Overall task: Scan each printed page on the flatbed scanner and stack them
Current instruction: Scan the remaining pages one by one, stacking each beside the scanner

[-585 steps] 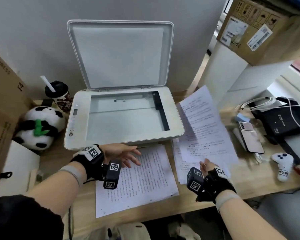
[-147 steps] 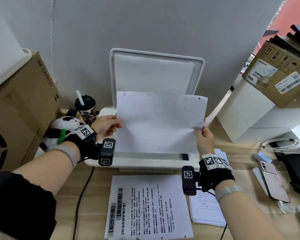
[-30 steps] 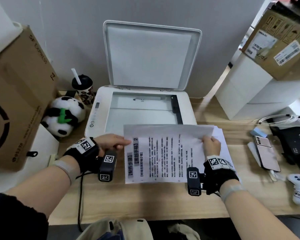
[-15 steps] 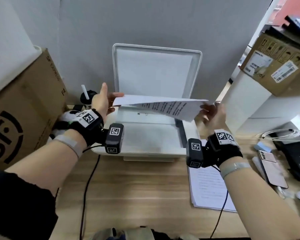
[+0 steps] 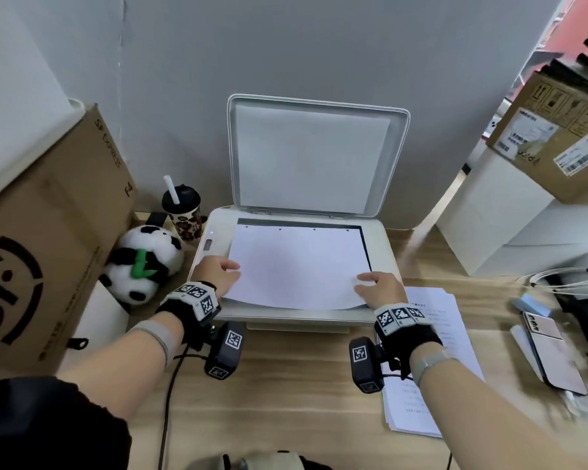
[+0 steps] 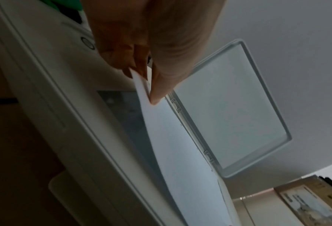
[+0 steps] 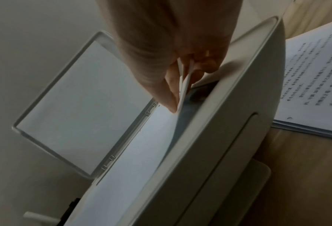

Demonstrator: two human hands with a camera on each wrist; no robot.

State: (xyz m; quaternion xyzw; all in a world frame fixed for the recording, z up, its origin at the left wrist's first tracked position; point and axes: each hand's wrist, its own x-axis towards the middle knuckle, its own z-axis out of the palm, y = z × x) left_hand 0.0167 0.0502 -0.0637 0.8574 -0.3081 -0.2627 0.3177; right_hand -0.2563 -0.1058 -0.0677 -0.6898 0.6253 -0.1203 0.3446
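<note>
**Desk:** Grey wall, pale wood-grain desk (image 5: 286, 385). What are the hands doing?

**Photographer:** Both pinch one white sheet (image 5: 296, 266) by its near corners. The left hand (image 5: 214, 274) has its thumb on top and curled fingers beneath the near left corner; the left wrist view shows that grip edge-on (image 6: 141, 85). The right hand (image 5: 379, 288) holds the near right corner the same way, thumb above, fingers below.

**Desk:** And where is the sheet?

**Photographer:** Blank side up on the flatbed scanner (image 5: 381, 245). Its far edge, marked with small punched holes, lies against the back of the glass. The near edge is lifted and bows slightly over the scanner's front lip.

**Desk:** Describe the scanner.

**Photographer:** Smooth off-white plastic, rounded corners. Its lid (image 5: 314, 157) stands open against the wall, showing a flat white liner inside a raised rim. A dark strip of the bed shows along the sheet's right side.

**Desk:** Other pages?

**Photographer:** A stack of printed pages (image 5: 435, 364) lies flat on the desk, right of the scanner, text up, partly under the right forearm.

**Desk:** Surroundings?

**Photographer:** A plush panda (image 5: 143, 262), a patterned cup with a dark lid and a straw (image 5: 182, 212) and a brown cardboard box (image 5: 48, 239) sit at left; a phone (image 5: 550, 351) lies at right.
</note>
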